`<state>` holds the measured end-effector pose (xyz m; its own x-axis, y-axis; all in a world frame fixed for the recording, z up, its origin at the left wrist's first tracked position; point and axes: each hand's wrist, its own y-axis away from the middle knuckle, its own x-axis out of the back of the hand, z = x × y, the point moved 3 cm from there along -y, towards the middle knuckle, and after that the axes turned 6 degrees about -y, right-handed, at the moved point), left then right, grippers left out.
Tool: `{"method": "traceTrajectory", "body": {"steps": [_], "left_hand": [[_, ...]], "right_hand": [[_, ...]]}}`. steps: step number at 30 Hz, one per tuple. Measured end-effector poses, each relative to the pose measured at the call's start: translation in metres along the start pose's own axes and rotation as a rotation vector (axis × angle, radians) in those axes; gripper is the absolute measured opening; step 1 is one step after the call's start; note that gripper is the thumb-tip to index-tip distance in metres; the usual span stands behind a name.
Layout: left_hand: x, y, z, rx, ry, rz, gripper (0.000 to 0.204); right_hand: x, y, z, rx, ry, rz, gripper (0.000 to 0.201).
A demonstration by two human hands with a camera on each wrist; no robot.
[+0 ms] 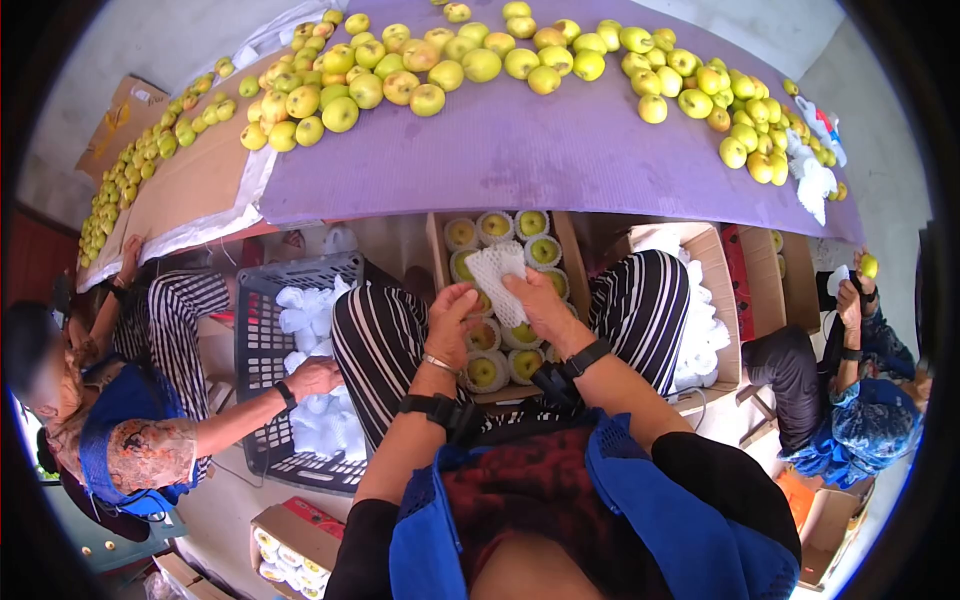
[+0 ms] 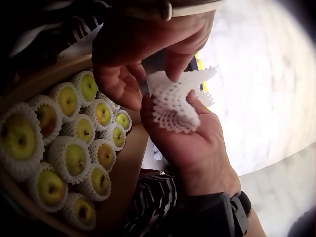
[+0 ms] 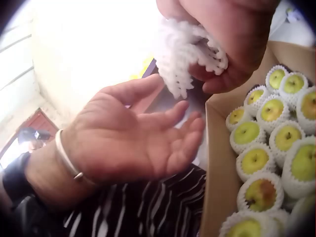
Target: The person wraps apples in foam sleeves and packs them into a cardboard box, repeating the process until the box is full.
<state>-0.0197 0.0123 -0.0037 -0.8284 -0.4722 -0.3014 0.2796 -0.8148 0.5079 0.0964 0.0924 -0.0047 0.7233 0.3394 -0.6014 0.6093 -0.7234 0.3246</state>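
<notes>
A white foam net sleeve (image 1: 497,280) lies over the box of apples (image 1: 540,250) in the head view, gripped at its side by my right hand (image 1: 543,303). That hand's fingers reach inside the net (image 2: 173,103) in the left wrist view. My left hand (image 1: 454,318) is just left of the net, palm up with relaxed fingers; its thumb is at the net's edge, and whether it touches is unclear. In the right wrist view the left palm (image 3: 143,143) holds nothing. Netted apples (image 3: 255,160) sit in rows in the cardboard box (image 3: 217,148).
Loose apples (image 1: 427,99) spread along the purple tabletop (image 1: 480,170) ahead. A dark crate (image 1: 262,335) of white nets stands left, a carton (image 1: 728,340) of nets right. One person's hand (image 1: 315,376) reaches into the crate; another person at right holds an apple (image 1: 868,266).
</notes>
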Motion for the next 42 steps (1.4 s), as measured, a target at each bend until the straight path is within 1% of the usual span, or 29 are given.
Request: {"method": "traceTrajectory", "body": {"steps": [1, 2, 3, 4, 5, 6, 7, 9, 10, 12, 13, 15, 19, 21, 22, 24, 25, 26, 28, 30, 33, 34, 35, 37, 38, 39, 40, 41, 42], "left_hand": [[-0.001, 0.002, 0.006, -0.07, 0.083, -0.038, 0.035], [0.0, 0.002, 0.004, -0.07, 0.126, -0.113, 0.038], [-0.001, 0.003, 0.003, -0.07, 0.128, -0.11, 0.038], [-0.006, 0.004, 0.002, -0.091, 0.152, -0.158, 0.036], [-0.009, 0.004, 0.002, -0.111, 0.176, -0.207, 0.035], [-0.007, 0.002, -0.001, -0.111, 0.177, -0.206, 0.035], [-0.006, -0.002, -0.004, -0.097, 0.202, -0.235, 0.034], [-0.006, -0.003, -0.006, -0.081, 0.227, -0.265, 0.034], [-0.006, -0.002, -0.005, -0.096, 0.206, -0.221, 0.031], [-0.008, 0.0, -0.002, -0.112, 0.186, -0.177, 0.029], [-0.01, 0.002, -0.001, -0.12, 0.212, -0.166, 0.026], [-0.01, 0.002, -0.002, -0.127, 0.24, -0.154, 0.023], [-0.011, -0.001, 0.0, -0.223, 0.276, -0.137, 0.016], [-0.011, 0.0, 0.002, -0.25, 0.266, -0.116, 0.015], [-0.01, 0.0, 0.002, -0.247, 0.258, -0.102, 0.014], [-0.009, 0.001, 0.004, -0.246, 0.253, -0.087, 0.013], [-0.008, 0.002, 0.005, -0.245, 0.276, -0.045, 0.013], [-0.008, 0.002, 0.006, -0.247, 0.3, -0.005, 0.013], [-0.007, 0.001, 0.003, -0.234, 0.305, -0.001, 0.012], [-0.011, 0.006, 0.006, -0.176, 0.31, 0.006, 0.016], [-0.015, 0.006, 0.004, -0.205, 0.325, -0.036, 0.024], [-0.02, 0.008, 0.004, -0.15, 0.331, 0.019, 0.032], [-0.022, 0.008, 0.004, -0.156, 0.336, 0.019, 0.032], [-0.027, 0.011, 0.003, -0.25, 0.122, -0.005, 0.036], [-0.032, 0.011, 0.003, -0.21, 0.163, -0.021, 0.038], [-0.032, 0.012, 0.005, -0.208, 0.171, -0.021, 0.038], [-0.034, 0.014, 0.007, -0.215, 0.135, -0.106, 0.038], [-0.037, 0.015, 0.004, -0.218, 0.102, -0.189, 0.037], [-0.037, 0.014, 0.0, -0.199, 0.116, -0.184, 0.037]], "right_hand": [[0.001, 0.0, 0.001, -0.003, 0.001, 0.001, 0.025], [0.0, 0.0, 0.005, -0.085, 0.093, -0.049, 0.026], [-0.003, 0.001, 0.007, -0.167, 0.184, -0.101, 0.026], [-0.006, 0.003, 0.007, -0.17, 0.184, -0.102, 0.026], [-0.011, 0.008, 0.009, -0.224, 0.195, -0.177, 0.028], [-0.016, 0.011, 0.01, -0.278, 0.206, -0.252, 0.03], [-0.014, 0.011, 0.012, -0.28, 0.206, -0.251, 0.03], [-0.01, 0.012, 0.02, -0.407, 0.381, -0.373, 0.04], [-0.01, 0.011, 0.022, -0.408, 0.381, -0.371, 0.04], [-0.008, 0.01, 0.029, -0.385, 0.593, -0.332, 0.047], [-0.01, 0.011, 0.032, -0.387, 0.593, -0.332, 0.047], [-0.011, 0.011, 0.033, -0.25, 0.524, -0.253, 0.042], [-0.01, 0.011, 0.029, -0.257, 0.651, -0.172, 0.042], [-0.013, 0.017, 0.032, -0.553, 0.504, -0.28, 0.041], [-0.013, 0.016, 0.035, -0.556, 0.505, -0.283, 0.041], [-0.015, 0.014, 0.04, -0.475, 0.657, -0.246, 0.03], [-0.02, 0.017, 0.04, -0.476, 0.662, -0.248, 0.03], [-0.024, 0.019, 0.038, -0.435, 0.789, -0.194, 0.03], [-0.023, 0.018, 0.043, -0.375, 0.929, -0.141, 0.03], [-0.007, 0.01, 0.061, -0.08, 1.013, -0.08, 0.034], [-0.012, 0.012, 0.053, -0.103, 1.121, -0.104, 0.034], [-0.022, 0.015, 0.042, -0.15, 1.236, -0.08, 0.03], [-0.012, 0.008, 0.053, -0.146, 1.243, -0.084, 0.03], [0.016, -0.006, 0.081, 0.065, 1.483, -0.127, 0.025], [0.017, -0.007, 0.08, 0.064, 1.49, -0.13, 0.025], [0.017, -0.006, 0.077, 0.139, 1.46, -0.108, 0.024], [0.018, -0.004, 0.075, 0.207, 1.429, -0.084, 0.022], [0.031, -0.009, 0.086, 0.188, 1.435, -0.085, 0.022], [0.052, -0.018, 0.105, 0.215, 1.319, -0.068, 0.022]]}}
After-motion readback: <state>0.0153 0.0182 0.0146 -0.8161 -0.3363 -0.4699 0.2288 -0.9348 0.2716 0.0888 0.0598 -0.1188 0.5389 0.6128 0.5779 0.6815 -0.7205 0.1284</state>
